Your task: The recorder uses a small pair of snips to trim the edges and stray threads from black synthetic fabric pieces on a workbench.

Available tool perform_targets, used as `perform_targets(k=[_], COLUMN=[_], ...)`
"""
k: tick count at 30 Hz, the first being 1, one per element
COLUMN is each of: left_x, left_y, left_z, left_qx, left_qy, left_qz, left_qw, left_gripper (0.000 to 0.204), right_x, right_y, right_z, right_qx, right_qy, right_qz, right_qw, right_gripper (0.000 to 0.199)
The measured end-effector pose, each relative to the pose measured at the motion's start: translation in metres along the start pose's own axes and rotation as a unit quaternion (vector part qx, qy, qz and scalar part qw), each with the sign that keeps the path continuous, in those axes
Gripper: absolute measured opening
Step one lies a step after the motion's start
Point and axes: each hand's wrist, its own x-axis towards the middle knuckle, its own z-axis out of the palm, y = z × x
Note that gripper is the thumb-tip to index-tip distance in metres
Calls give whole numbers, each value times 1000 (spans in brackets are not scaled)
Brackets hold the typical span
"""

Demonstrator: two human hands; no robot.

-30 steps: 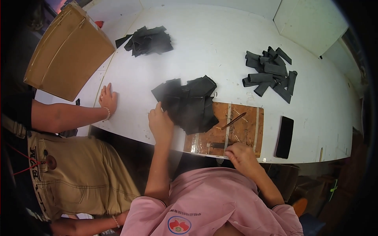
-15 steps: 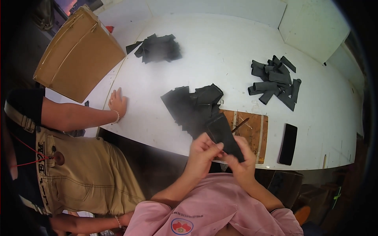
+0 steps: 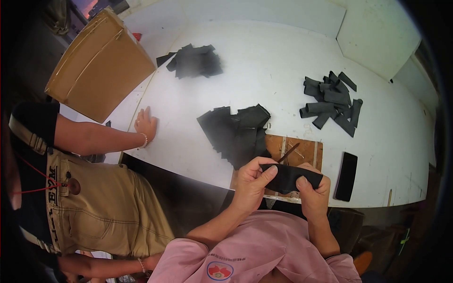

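Close to the table's front edge, I hold a rectangular black piece of fabric-like material (image 3: 287, 178) stretched sideways. My left hand (image 3: 252, 183) pinches its left end with the thumb on top. My right hand (image 3: 313, 191) grips the other end, its thumb pressed on the face and the fingers hidden behind. Just beyond them lies a brown board (image 3: 309, 151) bearing a thin dark pointed tool (image 3: 289, 153). A pile of flat black pieces (image 3: 236, 129) overlaps the board's left side.
Several rolled black pieces (image 3: 332, 99) lie at the right. Another black pile (image 3: 196, 61) sits farther back. A dark phone (image 3: 346, 176) rests near the front edge. At the left, a co-worker's hand (image 3: 146, 125) leans on the white table (image 3: 264, 61), near a cardboard box (image 3: 101, 66).
The black piece has turned from slanting away from me to lying crosswise between my hands. My right hand has moved right, and both thumbs are now on its face.
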Motion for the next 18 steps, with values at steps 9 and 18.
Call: perform_targets(k=[9, 18], left_x=[9, 12], left_y=[-14, -24], left_z=[-1, 1], left_qx=[-101, -5], left_qy=[-5, 5], left_qz=[-15, -57], left_qw=[995, 998], left_gripper=[12, 10], right_x=[-6, 10], right_y=[7, 11], right_z=[16, -4], right_qx=[73, -139], right_qy=[79, 100], right_qz=[65, -55], right_qw=[992, 984], right_gripper=[21, 12])
